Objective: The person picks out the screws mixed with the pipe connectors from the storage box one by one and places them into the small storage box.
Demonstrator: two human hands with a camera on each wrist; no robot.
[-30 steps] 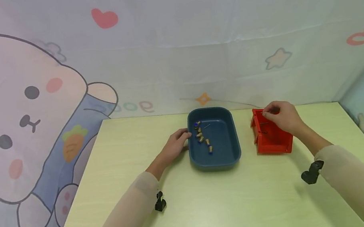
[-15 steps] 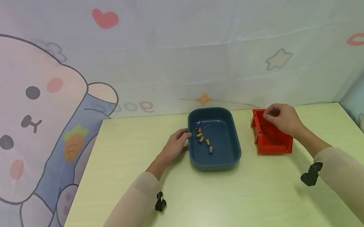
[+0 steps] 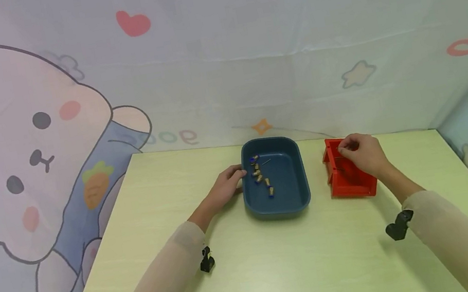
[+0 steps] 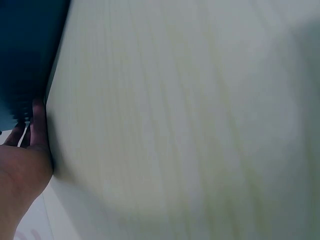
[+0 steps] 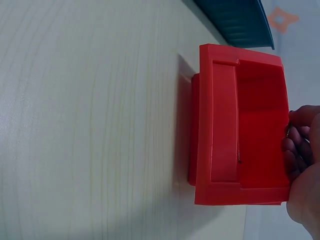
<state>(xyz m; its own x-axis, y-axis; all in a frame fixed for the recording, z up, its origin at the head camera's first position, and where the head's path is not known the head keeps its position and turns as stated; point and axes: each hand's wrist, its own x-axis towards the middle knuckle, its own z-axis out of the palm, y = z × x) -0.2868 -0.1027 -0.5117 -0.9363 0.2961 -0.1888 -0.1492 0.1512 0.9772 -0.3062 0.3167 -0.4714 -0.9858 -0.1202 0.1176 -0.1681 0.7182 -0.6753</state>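
Observation:
My left hand [image 3: 224,187] holds the left side of a blue plastic tub [image 3: 292,198], its thumb at the rim. The left wrist view has its fingers [image 4: 39,125] against the tub's outer wall. Inside the tub lie several small brass-coloured pieces with blue ends [image 3: 259,179] and one thin screw [image 3: 266,162]. Over the far right part of a red bin [image 3: 355,191], my right hand [image 3: 364,154] pinches a thin threaded screw [image 5: 288,131] between thumb and fingers. Another dark screw [image 5: 239,150] lies inside the red bin.
Both containers stand toward the back of a pale wooden table [image 3: 283,267], with a gap between them. Behind the table hangs a printed cloth [image 3: 220,65]. Black wrist devices [image 3: 206,260] sit on both sleeves.
The right hand has lowered very slightly over the red bin, still pinching. The left hand, the tub and its contents stay as they were; the head view shifts a little.

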